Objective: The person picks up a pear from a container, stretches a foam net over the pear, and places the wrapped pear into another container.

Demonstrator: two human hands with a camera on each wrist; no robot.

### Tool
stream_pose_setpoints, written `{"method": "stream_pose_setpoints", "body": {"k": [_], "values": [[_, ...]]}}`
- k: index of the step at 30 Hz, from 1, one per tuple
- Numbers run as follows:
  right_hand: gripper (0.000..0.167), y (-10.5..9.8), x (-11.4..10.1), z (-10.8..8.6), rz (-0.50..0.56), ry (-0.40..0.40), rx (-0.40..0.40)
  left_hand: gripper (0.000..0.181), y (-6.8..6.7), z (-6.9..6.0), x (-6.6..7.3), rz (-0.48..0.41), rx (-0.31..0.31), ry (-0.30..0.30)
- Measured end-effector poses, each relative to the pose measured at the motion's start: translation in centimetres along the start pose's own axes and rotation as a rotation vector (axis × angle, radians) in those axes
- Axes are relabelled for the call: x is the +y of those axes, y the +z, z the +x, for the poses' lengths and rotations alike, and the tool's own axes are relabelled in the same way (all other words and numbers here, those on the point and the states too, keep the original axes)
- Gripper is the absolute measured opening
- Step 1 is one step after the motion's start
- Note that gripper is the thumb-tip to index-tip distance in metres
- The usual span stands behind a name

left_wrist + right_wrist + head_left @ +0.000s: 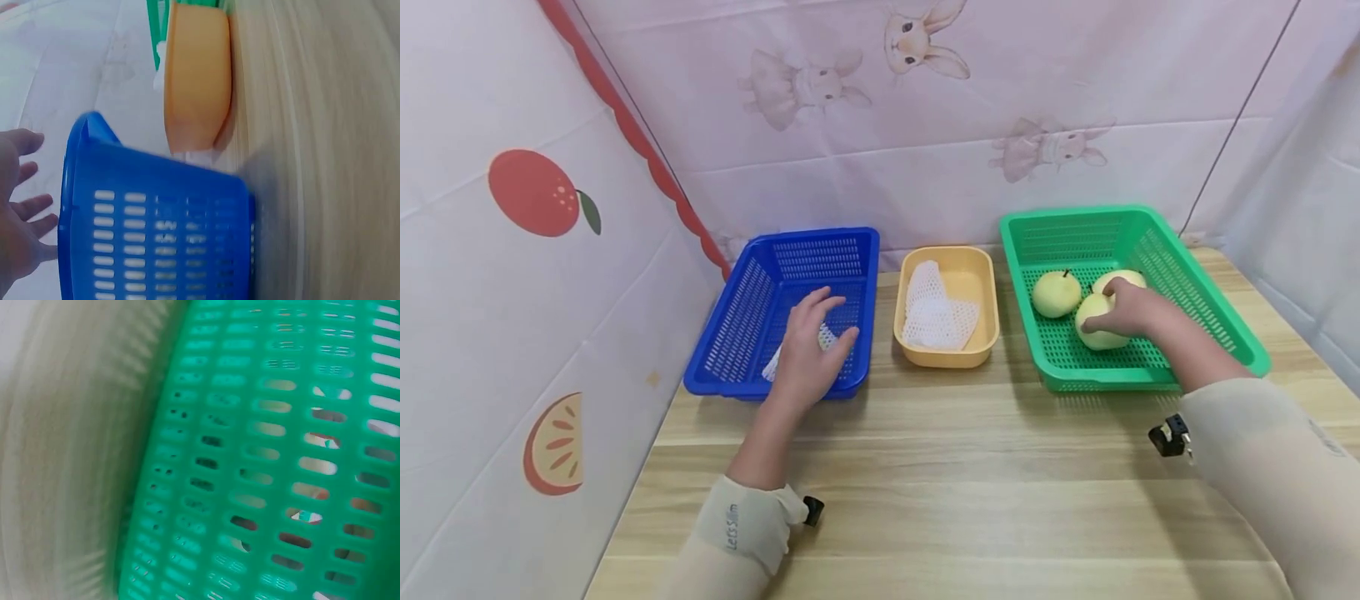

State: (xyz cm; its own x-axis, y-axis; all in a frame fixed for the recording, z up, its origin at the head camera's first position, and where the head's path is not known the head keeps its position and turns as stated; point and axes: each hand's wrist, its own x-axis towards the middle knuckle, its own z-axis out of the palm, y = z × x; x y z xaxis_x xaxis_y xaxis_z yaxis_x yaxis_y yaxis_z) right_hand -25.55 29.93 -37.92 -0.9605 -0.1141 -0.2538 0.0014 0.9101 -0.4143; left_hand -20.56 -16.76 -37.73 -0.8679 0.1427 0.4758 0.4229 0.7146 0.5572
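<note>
In the head view my right hand (1135,310) reaches into the green basket (1116,379) and grips a pale yellow pear (1097,333) between thumb and fingers. Another pear (1056,294) lies to its left, and a third pear (1123,277) sits behind, partly covered by the hand. Over the blue basket (711,379) hovers my left hand (808,354), its fingers spread and holding nothing. Beneath it a white foam net (771,367) shows in part; the hand hides the rest. The right wrist view shows the green basket's slotted wall (262,450) and hides the grip.
Between the baskets stands a yellow tray (947,358) with white foam nets (936,321) in it. All three containers stand on a wooden table (962,483) near the back cloth (925,183). A second cloth (512,333) borders the left side.
</note>
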Motion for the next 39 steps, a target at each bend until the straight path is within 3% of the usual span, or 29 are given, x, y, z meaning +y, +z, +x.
{"method": "stream_pose_setpoints", "body": {"k": [7, 13, 17, 21, 26, 30, 34, 39], "values": [[0.098, -0.4, -0.4, -1.5, 0.140, 0.007, 0.142, 0.049, 1.6, -0.8, 1.1, -0.111, 0.068, 0.118], [0.088, 0.5, -2.9, -3.1, 0.310, -0.101, 0.330, 0.049, 3.1, -1.3, 2.3, -0.233, 0.171, 0.192], [0.080, 1.5, -5.5, -4.6, 0.416, -0.169, 0.366, 0.050, 4.4, -1.7, 3.3, -0.322, 0.199, 0.206], [0.078, 2.3, -8.2, -6.0, 0.495, -0.261, 0.353, 0.051, 5.4, -2.0, 4.7, -0.417, 0.129, 0.163], [0.078, 3.6, -11.3, -7.4, 0.532, -0.408, 0.330, 0.056, 6.2, -2.2, 7.0, -0.630, -0.059, 0.028], [0.077, 5.2, -12.6, -7.8, 0.546, -0.464, 0.267, 0.063, 6.7, -2.2, 8.3, -0.762, -0.196, -0.081], [0.073, 6.9, -13.3, -7.7, 0.573, -0.494, 0.201, 0.066, 7.2, -2.4, 8.9, -0.794, -0.278, -0.149], [0.072, 8.0, -13.7, -7.6, 0.599, -0.510, 0.167, 0.060, 8.0, -2.9, 8.6, -0.791, -0.319, -0.193]]}}
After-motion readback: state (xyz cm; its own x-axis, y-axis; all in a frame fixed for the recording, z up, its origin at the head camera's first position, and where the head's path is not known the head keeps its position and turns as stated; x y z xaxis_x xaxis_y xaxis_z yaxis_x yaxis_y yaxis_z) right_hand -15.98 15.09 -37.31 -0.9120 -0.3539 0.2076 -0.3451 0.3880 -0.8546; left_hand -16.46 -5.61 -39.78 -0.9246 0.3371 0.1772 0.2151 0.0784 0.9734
